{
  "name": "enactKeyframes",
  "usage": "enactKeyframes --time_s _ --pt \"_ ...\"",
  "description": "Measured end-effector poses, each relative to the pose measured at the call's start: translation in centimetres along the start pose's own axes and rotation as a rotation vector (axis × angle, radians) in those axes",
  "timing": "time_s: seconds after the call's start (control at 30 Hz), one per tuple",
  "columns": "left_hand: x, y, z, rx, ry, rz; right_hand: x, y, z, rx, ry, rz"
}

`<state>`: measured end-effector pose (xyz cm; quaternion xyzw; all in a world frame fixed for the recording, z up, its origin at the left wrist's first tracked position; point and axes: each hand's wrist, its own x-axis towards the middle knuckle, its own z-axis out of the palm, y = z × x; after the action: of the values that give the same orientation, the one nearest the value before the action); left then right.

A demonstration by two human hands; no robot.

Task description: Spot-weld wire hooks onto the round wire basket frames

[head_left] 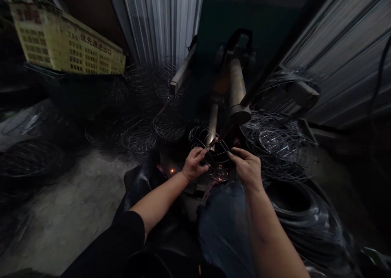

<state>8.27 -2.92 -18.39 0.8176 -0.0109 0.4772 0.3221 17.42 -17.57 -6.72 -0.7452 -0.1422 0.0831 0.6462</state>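
Wire basket [200,134] sits straight ahead between my hands, its round mouth tilted toward me, just under the welder [237,91]. My left hand [194,165] has a clenched grip on the left rim. My right hand [248,169] pinches the right rim, equally near.

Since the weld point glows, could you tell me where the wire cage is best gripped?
Probably its near wires, from the person's side: the open mesh allows a pinch, and left hand and right hand hold the wire cage there, clear of the glow.
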Motion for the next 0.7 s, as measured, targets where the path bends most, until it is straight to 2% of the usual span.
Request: enactKeyframes --time_s 0.17,0.33,0.5,0.6,0.7 --pt "-0.3 0.4 -0.1 -0.004 -0.061 -0.063 -1.1 0.7 -1.6 0.000 -0.040 -0.021" --pt "-0.6 0.6 -0.1 0.009 -0.069 -0.108 -2.3 1.4 -3.3 0.027 -0.114 0.086" --pt "-0.3 0.5 0.1 -0.029 -0.003 -0.180 -0.9 0.5 -1.7 -0.024 -0.055 0.030" --pt "-0.2 0.3 0.2 -0.063 -0.007 -0.243 0.3 -0.1 -0.5 -0.063 -0.032 -0.004" --pt "-0.2 0.3 0.3 -0.095 0.003 -0.246 0.6 -0.3 -0.3 -0.024 -0.033 0.014"
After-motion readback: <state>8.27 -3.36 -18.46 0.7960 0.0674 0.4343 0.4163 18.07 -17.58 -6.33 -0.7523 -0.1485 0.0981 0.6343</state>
